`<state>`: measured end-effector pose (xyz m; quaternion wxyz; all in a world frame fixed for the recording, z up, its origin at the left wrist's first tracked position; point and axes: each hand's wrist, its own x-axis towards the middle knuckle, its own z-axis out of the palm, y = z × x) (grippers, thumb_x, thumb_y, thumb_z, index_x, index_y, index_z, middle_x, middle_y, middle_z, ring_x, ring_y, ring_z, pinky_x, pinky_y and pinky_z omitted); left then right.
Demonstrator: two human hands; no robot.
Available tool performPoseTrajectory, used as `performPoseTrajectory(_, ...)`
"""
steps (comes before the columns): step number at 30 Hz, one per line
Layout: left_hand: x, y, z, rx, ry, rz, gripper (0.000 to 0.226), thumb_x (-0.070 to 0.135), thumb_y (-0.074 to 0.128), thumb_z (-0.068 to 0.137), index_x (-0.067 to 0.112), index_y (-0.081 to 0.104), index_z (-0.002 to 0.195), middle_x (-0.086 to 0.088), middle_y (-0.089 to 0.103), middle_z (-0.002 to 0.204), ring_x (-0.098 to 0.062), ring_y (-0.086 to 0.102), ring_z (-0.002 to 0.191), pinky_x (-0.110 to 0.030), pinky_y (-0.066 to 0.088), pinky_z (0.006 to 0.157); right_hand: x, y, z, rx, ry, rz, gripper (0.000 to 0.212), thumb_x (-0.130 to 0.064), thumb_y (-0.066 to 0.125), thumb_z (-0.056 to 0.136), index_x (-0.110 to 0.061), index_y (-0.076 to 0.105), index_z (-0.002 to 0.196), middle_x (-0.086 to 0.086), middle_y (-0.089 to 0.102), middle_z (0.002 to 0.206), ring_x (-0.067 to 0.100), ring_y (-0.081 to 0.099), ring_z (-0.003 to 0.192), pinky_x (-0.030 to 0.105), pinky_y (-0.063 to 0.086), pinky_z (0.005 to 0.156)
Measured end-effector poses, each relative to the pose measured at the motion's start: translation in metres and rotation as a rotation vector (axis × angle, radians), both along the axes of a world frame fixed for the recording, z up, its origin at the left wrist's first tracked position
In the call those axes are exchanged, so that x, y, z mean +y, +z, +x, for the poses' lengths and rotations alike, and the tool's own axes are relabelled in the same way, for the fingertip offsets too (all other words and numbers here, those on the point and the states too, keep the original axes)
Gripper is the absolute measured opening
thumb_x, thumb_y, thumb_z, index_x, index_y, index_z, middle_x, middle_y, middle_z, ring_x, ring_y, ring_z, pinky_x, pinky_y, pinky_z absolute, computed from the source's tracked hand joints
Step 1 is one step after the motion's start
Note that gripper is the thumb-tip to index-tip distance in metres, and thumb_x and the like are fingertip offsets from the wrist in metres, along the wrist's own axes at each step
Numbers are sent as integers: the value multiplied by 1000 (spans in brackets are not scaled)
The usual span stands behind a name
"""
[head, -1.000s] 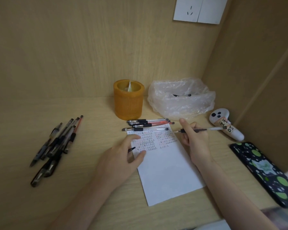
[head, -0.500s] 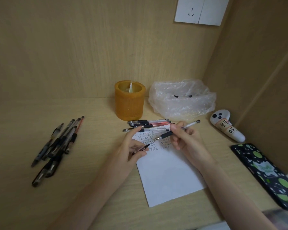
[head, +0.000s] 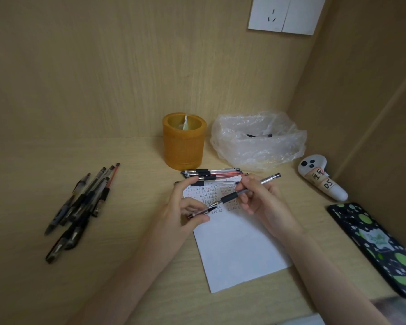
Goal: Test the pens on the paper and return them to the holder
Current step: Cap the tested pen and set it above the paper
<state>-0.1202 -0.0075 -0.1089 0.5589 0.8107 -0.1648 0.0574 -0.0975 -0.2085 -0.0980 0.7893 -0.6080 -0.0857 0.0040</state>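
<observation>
Black-gripped gel pen (head: 244, 192) gripped by right hand (head: 265, 205), nib aimed at scribbled paper (head: 239, 249) on desk (head: 45, 156), ready for test stroke. Cap (head: 202, 211) pinched in left hand (head: 183, 214), kept for recapping. Amber holder (head: 184, 144) stood behind paper, awaiting tested pens.

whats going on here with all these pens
A person is testing pens. The right hand holds an uncapped pen, tip just above the paper, which already has rows of scribbles at its top. The left hand pinches a cap close to the tip. A few pens lie along the paper's far edge, another pile lies to the left, and none show in the orange holder.
</observation>
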Motion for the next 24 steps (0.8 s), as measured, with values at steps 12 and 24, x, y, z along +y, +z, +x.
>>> performPoseTrajectory(12, 0, 1, -3, -6, 13, 56, 54, 16, 73, 76, 47, 45, 110, 20, 68, 82, 7, 61, 81, -3, 40, 75, 3, -3, -4, -61, 155, -113, 11, -19, 73, 80, -17, 62, 76, 10, 60, 60, 20, 49, 49, 20, 32, 38)
performPoseTrajectory(24, 1, 2, -5, -119, 143, 74, 12, 14, 76, 72, 17, 74, 83, 18, 64, 67, 1, 62, 62, -5, 41, 63, 1, 0, -3, -62, 62, -175, 16, -3, 74, 65, -18, 68, 62, 6, 60, 55, 10, 45, 44, 17, 35, 41)
